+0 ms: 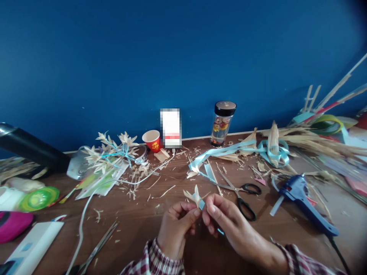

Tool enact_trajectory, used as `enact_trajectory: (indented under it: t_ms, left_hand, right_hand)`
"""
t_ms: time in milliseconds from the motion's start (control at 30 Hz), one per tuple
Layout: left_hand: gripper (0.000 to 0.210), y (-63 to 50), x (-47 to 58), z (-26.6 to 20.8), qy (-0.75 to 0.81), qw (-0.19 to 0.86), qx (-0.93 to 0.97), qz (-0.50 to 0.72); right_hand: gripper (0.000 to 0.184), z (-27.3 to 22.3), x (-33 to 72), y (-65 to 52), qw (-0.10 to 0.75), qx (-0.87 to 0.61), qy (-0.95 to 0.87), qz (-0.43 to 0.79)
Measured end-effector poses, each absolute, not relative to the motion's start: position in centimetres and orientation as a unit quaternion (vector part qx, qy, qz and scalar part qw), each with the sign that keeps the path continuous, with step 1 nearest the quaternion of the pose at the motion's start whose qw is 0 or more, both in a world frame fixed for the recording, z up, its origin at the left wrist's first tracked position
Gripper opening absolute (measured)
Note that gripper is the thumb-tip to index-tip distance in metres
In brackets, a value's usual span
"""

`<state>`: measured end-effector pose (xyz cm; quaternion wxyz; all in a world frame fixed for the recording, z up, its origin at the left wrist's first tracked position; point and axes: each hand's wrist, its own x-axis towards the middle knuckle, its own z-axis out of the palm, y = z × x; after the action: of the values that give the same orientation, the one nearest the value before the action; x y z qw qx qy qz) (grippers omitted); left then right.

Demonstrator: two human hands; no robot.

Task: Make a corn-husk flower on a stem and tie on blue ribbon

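Note:
In the middle at the front, my left hand (pixel 182 225) pinches a small pale corn husk flower (pixel 195 195) between thumb and fingers, its petals pointing up. Against its base, between the two hands, lies a piece of light-blue ribbon (pixel 202 205). My right hand (pixel 226 217) is closed in a pinch just to the right, at the ribbon; its fingertips hide the grip itself. A bit of blue strip (pixel 220 231) peeks out below the right hand. Beyond the hands lies another husk flower (pixel 194 172) with a blue-wrapped stem.
Black-handled scissors (pixel 243 194) lie open right of my hands, beside a blue glue gun (pixel 308 206). More scissors (pixel 100 244) rest front left. Finished husk flowers (pixel 114 151), a red paper cup (pixel 151 141), a lidded bottle (pixel 223 124) and loose ribbon (pixel 223 149) stand further back.

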<state>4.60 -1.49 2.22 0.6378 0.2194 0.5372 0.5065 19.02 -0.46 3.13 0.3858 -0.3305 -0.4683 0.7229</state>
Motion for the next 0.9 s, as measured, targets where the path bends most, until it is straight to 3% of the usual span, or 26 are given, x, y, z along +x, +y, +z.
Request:
enact_trajectory:
  t_ms: [233, 900]
  left_hand:
    - [0.023, -1.63, 4.56, 2.34, 0.579, 0.538, 0.302, 0.532]
    - [0.018, -1.93, 4.45, 2.27, 0.596, 0.526, 0.378, 0.475]
  right_hand:
    - [0.03, 3.23, 18.72, -0.42, 0.36, -0.386, -0.509, 0.68]
    - [0.028, 3.1, 19.05, -0.38, 0.331, -0.378, -0.49, 0.713]
